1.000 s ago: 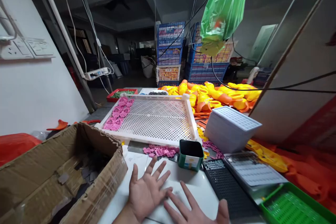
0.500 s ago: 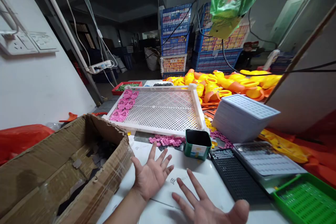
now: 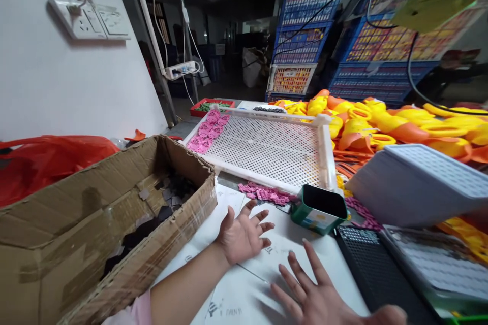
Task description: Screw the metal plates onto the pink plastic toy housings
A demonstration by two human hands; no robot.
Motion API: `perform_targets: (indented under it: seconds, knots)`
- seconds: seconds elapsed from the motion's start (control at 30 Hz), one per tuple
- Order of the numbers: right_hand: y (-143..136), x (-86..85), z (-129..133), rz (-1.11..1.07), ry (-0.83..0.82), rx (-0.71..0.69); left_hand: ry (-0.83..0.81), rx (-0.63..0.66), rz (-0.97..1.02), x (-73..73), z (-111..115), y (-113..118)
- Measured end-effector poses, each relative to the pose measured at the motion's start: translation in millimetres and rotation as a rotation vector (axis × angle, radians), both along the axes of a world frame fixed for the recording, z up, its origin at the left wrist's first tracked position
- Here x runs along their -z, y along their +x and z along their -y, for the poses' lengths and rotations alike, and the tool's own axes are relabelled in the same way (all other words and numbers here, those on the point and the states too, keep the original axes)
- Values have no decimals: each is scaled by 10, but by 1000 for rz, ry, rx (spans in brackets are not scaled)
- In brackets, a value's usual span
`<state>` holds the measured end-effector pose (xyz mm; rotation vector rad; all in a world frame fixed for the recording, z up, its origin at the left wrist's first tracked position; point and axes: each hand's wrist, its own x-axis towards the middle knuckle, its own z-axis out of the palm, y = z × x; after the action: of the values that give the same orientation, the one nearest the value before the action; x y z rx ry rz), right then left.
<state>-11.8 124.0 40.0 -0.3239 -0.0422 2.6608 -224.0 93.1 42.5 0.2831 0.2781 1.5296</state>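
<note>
My left hand (image 3: 246,233) is held palm up over the white paper-covered table (image 3: 244,294), its fingers spread and holding nothing. To its right, my right hand (image 3: 320,289) is also open, fingers apart and empty, partly cut off by the lower edge. Just beyond the hands lie a pile of small pink pieces (image 3: 267,194) and a dark green square container (image 3: 318,210). Behind them is a white perforated tray (image 3: 267,147) with several pink flower-like pieces (image 3: 206,132) along its left side.
An open cardboard box (image 3: 190,177) with dark scraps stands at left. On the right are a black grid tray (image 3: 377,269), a stack of pale trays (image 3: 423,183) and yellow-orange plastic parts (image 3: 381,122). Blue crates (image 3: 305,5) rise behind; a red tray (image 3: 209,104) holds green pieces.
The camera view has swung left and tilted down, so the scene sits farther right. Both hands remain open; the left has turned slightly, with its fingers pointing more to the right.
</note>
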Motion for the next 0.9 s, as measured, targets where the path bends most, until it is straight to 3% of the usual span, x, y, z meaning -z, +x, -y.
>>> perform_targets:
  seconds: [0.17,0.4,0.5,0.57,0.63,0.7,0.77,0.8,0.9]
  knots:
    - [35,-85,-24,53,114,-29,48,36,-39,-32,17,23]
    - [-76,202,81,31,174,9,47,50,-70,-1,-14,3]
    - [-128,266,75,139,370,112,33,32,-25,14,-38,-10]
    - [-151,204,17,228,588,220,15,16,2,24,-52,-18]
    - [-222,-13,-74,347,880,220,-5,9,19,44,-67,-28]
    - [-424,-380,-191,539,1204,55,-4,21,22,75,-84,-40]
    - [-804,-803,-346,618,1444,-43,32,46,12,111,-100,-50]
    - [-1058,-994,-444,629,1463,-33,56,60,8,127,-107,-53]
    - [-1948,-1345,-804,673,1215,25,68,72,44,155,-118,-45]
